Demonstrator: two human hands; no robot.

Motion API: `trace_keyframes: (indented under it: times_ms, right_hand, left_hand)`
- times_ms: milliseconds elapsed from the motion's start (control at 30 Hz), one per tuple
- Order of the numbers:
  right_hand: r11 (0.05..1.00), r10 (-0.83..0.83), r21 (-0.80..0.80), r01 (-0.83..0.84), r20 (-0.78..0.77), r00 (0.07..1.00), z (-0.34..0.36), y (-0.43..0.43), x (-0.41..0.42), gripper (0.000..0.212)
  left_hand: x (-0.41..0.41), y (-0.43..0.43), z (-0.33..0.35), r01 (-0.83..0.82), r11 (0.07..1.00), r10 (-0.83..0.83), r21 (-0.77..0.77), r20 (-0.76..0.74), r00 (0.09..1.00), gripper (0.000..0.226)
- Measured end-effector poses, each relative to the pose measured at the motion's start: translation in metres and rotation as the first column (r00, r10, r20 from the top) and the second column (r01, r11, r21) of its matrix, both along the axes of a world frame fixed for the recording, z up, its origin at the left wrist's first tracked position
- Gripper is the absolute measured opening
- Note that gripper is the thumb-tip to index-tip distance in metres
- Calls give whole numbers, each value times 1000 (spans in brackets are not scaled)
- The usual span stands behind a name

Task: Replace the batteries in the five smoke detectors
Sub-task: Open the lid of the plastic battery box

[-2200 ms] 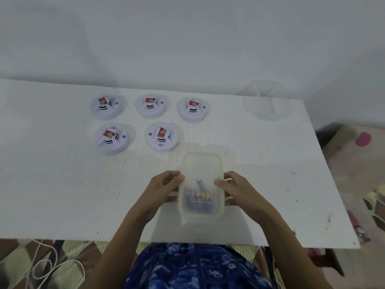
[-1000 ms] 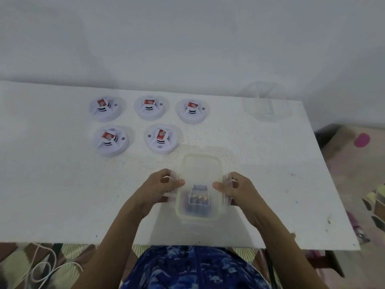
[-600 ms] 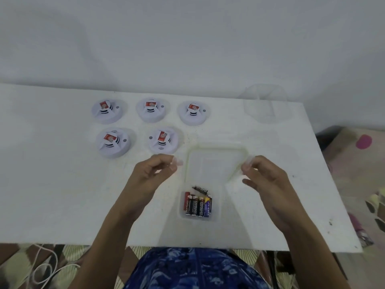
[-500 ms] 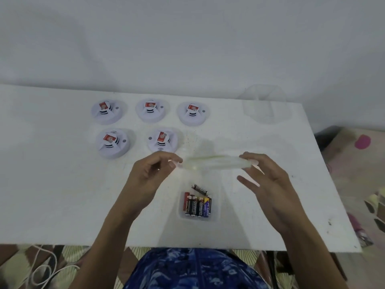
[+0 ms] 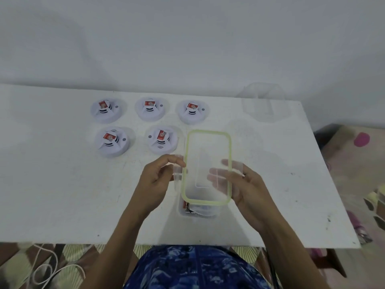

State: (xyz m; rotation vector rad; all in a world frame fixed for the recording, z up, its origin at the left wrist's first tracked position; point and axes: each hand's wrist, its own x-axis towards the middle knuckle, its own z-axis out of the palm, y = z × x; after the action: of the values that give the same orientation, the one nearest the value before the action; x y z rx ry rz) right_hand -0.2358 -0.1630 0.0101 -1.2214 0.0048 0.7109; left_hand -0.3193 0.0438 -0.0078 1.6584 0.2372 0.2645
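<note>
Several white round smoke detectors with red labels lie in two rows on the white table (image 5: 52, 184): one at the back left (image 5: 105, 109), one at the front right (image 5: 162, 139). A clear container lid (image 5: 208, 151) with a green seal is turned inner side up, lifted above the table. My left hand (image 5: 155, 180) pinches its left clip and my right hand (image 5: 241, 184) holds its right side, fingers under it. Below the lid stands the open clear box (image 5: 200, 213) with batteries (image 5: 187, 206), mostly hidden by the lid.
A second clear container (image 5: 264, 103) stands at the table's back right corner by the wall. The table's right edge drops to a patterned floor mat (image 5: 358, 155). A white cord (image 5: 48, 270) lies on the floor at the near left.
Both hands unclipped the lid, lifted it off the box and flipped it over. Now the lid faces up with its green seal showing and covers most of the batteries.
</note>
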Motion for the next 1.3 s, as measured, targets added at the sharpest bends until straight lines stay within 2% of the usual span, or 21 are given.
trace_keyframes:
  times_ms: [67,167,200,267,333,367,433,500,667,767,933,1300]
  right_hand:
    - [996,52,-69,-51,4,999,-3,1,0,30]
    - [995,68,-81,-67,19,997,-3,1,2,29]
    - [995,66,-73,-63,31,997,-3,1,3,29]
    - [997,51,-60,-48,51,997,-2,-2,7,29]
    - [999,27,-47,-24,57,998,-2,-5,10,30]
    - [999,13,-40,-11,57,998,-2,-6,11,30]
    - [999,-13,-41,16,65,998,-2,-8,13,30]
    - [997,-52,-55,56,73,996,-4,-10,13,29]
    - [984,-147,-85,155,95,985,-7,-19,15,24]
    - [979,-165,-103,179,133,977,-5,-31,24,24]
    - [966,-219,-109,236,144,965,-1,-63,64,25]
    - [909,-332,-172,379,249,910,-5,-143,223,19]
  left_hand:
    - [0,1,-3,-4,1000,4,-14,17,1000,38]
    - [0,2,-10,-31,993,32,-115,7,999,45]
    - [0,2,-14,-62,990,59,-125,-35,998,44]
    - [0,4,-24,-106,994,103,-4,-191,976,37]
    - [-1,4,-32,-14,995,54,102,-398,916,39]
    - [-1,2,-34,46,995,4,91,-477,879,45]
    - [0,-3,-36,104,994,-73,28,-541,838,47]
    - [0,-8,-38,96,995,-67,29,-527,847,41]
    - [9,-12,-39,90,972,13,216,-433,901,24]
    - [26,-16,-36,83,957,39,279,-405,914,36]
    - [71,-22,-27,4,965,98,263,-374,922,39]
    - [211,-47,-15,-179,937,284,299,-359,889,42]
